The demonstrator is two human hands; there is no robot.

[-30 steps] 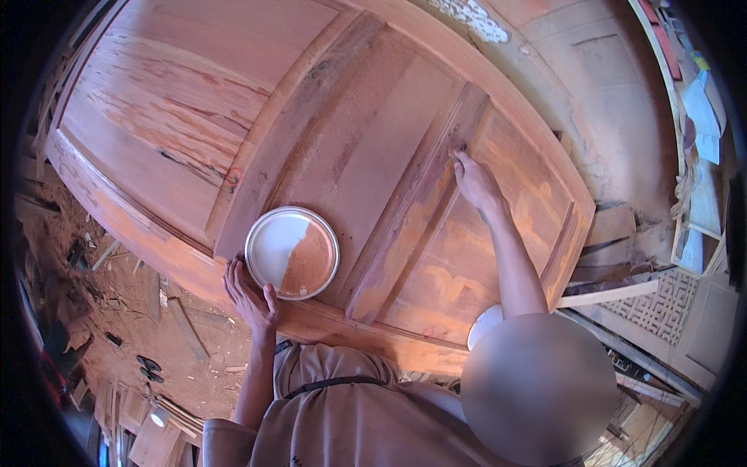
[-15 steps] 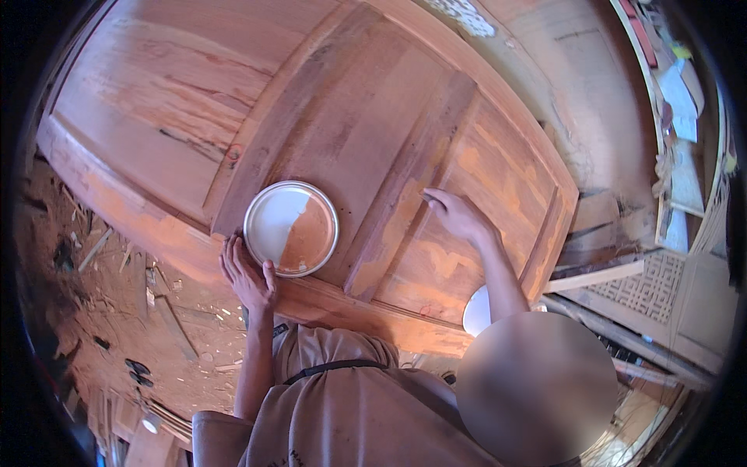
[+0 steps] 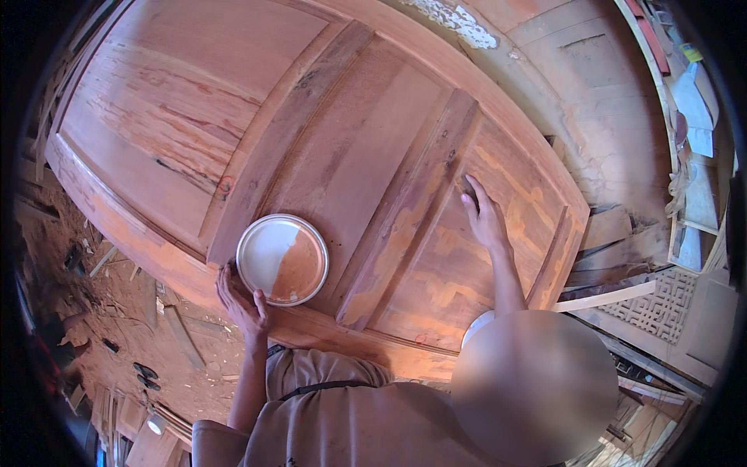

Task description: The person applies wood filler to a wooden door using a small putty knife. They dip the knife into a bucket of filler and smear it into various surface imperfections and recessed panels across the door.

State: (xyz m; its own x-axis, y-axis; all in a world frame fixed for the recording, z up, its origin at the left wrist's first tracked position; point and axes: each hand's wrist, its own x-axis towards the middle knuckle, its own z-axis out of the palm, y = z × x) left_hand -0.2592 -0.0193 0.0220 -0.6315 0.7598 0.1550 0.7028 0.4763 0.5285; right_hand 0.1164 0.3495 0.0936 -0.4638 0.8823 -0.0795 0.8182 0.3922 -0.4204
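Observation:
A large reddish-brown wooden panelled door (image 3: 373, 148) lies in front of me, with patches of orange filler smeared over its right-hand section. My left hand (image 3: 245, 302) grips the lower left edge of a round metal lid (image 3: 263, 253), thumb on the rim and fingers at its side. Orange-brown paste (image 3: 302, 268) covers the right half of the lid's white inside. Over the filler-streaked section, my right hand (image 3: 484, 216) has its fingers closed at the wood. Something small and dark shows at those fingertips, too unclear to name.
A white round thing (image 3: 476, 327) sits at the door's near right edge, partly hidden. Wood scraps (image 3: 183, 335) and a pair of dark sandals (image 3: 145, 376) lie on the dirt floor at left. A carved lattice panel (image 3: 654, 303) and planks stand at right.
My right hand has moved right and turned so its fingers point farther up the door. The lid and my left hand sit slightly lower and left in view, which has itself shifted.

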